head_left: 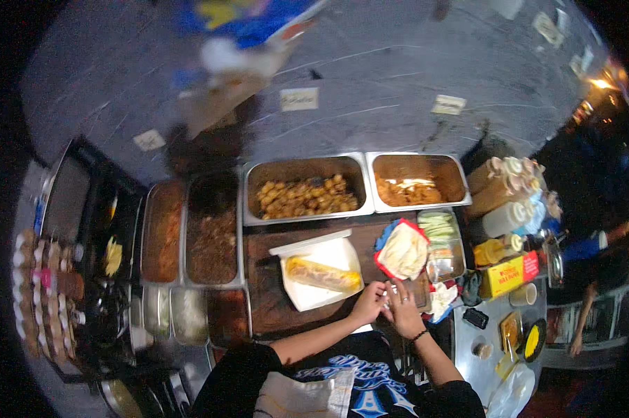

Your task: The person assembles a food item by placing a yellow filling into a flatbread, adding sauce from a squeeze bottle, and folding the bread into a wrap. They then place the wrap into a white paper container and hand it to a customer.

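Filled roll (323, 274) lies in a white paper tray (313, 296) on the dark wooden counter (262, 268), approx. centre frame. Long axis runs from 10 o'clock to 4 o'clock; the right end points down twd the hands. Looks golden-yellow, elongated, slightly glossy, w/ a brighter yellow patch at the right end.

Left hand (369, 302) sits at the tray's 4 o'clock corner, fingers curled in. Right hand (404, 307) is just beside it at 3 o'clock, fingers partly spread, dark band on the wrist. The two hands meet over something small & pale, poss. a wrapper or glove; too blurred to tell what, or whether either hand pinches it.

At 1 o'clock from the hands: stack of flatbreads (404, 251) on red-blue cloth.
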A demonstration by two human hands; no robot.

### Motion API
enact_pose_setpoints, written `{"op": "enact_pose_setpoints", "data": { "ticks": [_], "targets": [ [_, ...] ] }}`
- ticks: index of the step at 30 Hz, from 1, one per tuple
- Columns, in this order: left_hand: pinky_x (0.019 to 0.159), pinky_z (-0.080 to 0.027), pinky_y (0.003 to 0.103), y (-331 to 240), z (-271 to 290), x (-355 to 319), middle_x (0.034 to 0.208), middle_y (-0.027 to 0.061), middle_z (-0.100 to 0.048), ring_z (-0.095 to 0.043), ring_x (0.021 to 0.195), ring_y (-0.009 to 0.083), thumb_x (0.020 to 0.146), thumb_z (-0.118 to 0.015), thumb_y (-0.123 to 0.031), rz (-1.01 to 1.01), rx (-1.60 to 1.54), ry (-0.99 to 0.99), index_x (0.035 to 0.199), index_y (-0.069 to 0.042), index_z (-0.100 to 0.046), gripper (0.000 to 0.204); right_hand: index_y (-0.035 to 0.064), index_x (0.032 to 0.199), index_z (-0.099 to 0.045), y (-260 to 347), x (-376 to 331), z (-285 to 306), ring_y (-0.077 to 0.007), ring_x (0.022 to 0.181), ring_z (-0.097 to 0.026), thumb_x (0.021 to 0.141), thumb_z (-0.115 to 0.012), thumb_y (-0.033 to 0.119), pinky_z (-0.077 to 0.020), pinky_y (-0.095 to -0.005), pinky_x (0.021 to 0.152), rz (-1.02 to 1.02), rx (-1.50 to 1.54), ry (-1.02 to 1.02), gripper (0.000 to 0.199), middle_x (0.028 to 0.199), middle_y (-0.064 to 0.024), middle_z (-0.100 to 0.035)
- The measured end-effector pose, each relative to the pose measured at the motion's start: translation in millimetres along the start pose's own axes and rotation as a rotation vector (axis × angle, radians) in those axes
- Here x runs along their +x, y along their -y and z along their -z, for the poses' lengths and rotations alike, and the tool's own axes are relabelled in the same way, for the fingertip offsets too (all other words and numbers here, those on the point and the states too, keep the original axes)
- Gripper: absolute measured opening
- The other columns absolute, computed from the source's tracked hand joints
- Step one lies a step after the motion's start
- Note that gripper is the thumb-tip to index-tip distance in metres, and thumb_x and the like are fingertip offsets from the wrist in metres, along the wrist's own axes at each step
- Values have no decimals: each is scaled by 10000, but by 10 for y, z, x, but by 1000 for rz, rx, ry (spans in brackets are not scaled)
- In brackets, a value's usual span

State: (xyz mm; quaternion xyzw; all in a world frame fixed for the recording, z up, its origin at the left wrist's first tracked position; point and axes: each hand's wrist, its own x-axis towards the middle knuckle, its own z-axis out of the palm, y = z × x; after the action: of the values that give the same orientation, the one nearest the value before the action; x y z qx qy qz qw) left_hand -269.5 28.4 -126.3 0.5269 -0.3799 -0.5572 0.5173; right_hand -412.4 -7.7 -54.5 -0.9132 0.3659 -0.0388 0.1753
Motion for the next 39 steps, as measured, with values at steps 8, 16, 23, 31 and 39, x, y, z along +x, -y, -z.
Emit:
{"op": "enact_pose_setpoints", "data": {
  "ticks": [8, 16, 23, 31, 39],
  "targets": [
    [785, -524, 329, -249, 239, -144, 1013, 130, -598, -640, 912, 214, 869, -622, -32, 96, 194, 89, 1141, 6, -501, 300, -19, 1102, -597, -370, -34, -58, -177, 849, -663, 844, -718, 70, -556, -306, 733, -443, 676, 78, 298, 943, -93, -671],
    [860, -508, 409, -1191, 1017, -340, 1113, 144, -622, -632, 991, 304, 869, -639, -137, -111, 669, 66, 1153, -22, -605, 308, 30, 976, -597, -637, 45, 264, -127, 781, -627, 842, -722, 46, -534, -282, 704, -638, 1230, 135, 184, 877, -22, -643],
    [968, -409, 437, -1236, 1661, -198, 1164, 106, -599, -536, 1150, 278, 815, -688, -204, -266, 1244, 72, 1183, -49, -588, 412, 12, 938, -617, 371, 1147, 492, -126, 831, -623, 856, -724, 109, -513, -264, 741, -478, 1047, 10, 167, 895, -33, -657],
    [1028, -360, 445, -1065, 1644, -238, 1215, 104, -587, -507, 1202, 263, 800, -698, -210, -304, 1287, 92, 1211, -31, -578, 464, -35, 878, -618, 651, 1724, 56, -411, 794, -650, 804, -719, 184, -518, -427, 679, -356, 504, -186, 253, 805, -242, -655],
    [1053, -341, 440, -1072, 1651, -256, 1213, 107, -585, -504, 1207, 265, 811, -686, -195, -327, 1255, 100, 1227, -32, -569, 462, -29, 915, -641, 652, 1796, -27, -383, 773, -671, 816, -703, 165, -528, -430, 672, -336, 343, -195, 227, 802, -228, -671]
  ]
}}
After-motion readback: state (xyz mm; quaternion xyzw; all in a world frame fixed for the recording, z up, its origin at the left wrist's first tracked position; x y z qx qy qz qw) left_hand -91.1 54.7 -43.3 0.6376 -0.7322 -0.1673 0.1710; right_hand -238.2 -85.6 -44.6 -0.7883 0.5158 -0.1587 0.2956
